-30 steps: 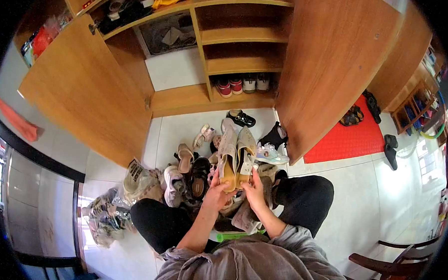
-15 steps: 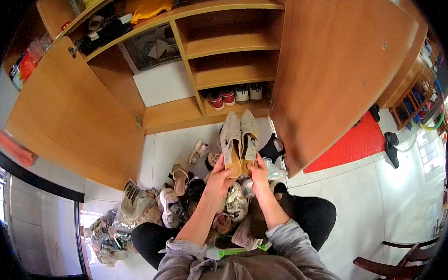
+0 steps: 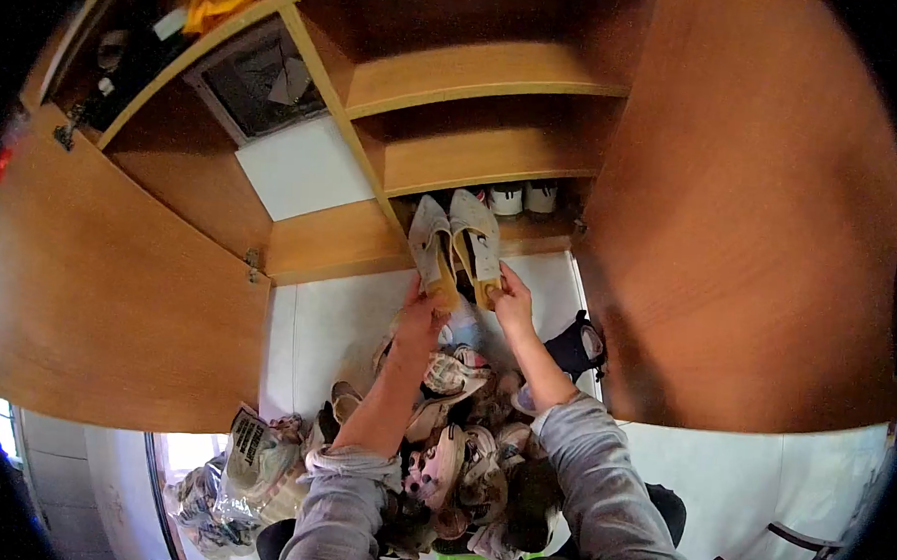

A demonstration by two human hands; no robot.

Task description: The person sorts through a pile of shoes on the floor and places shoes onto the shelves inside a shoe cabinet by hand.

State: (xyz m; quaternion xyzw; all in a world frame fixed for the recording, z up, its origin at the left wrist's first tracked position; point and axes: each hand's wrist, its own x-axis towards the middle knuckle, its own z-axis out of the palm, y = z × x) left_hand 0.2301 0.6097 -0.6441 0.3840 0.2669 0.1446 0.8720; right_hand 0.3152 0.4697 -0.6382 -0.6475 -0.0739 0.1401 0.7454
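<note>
**Pointed mules move up to the cabinet's bottom compartment**

A pair of pale, pointed-toe mules [image 3: 478, 243] is at 12 o'clock, toes aimed at the cabinet [image 3: 517, 91]. Half a second ago the arms were less extended and the shoes sat lower against the floor; now the toes overlap the bottom compartment [image 3: 569, 205] in view. The wearer's head has also shifted nearer the cabinet. Whether the toes are past its front edge or only before it, I cannot tell.

The left hand [image 3: 422, 314] has its fingers closed on the heel of the left mule; the right hand [image 3: 513, 300] grips the other heel the same way. The shoes lie side by side, soles down.

At 1 o'clock, white-toed sneakers [image 3: 506, 200] stand just beyond the right mule, so the space there is partly taken. The jumbled shoe heap [image 3: 445, 467] lies at 6 o'clock, now well apart from both hands, which puts the handling at the cabinet.
</note>
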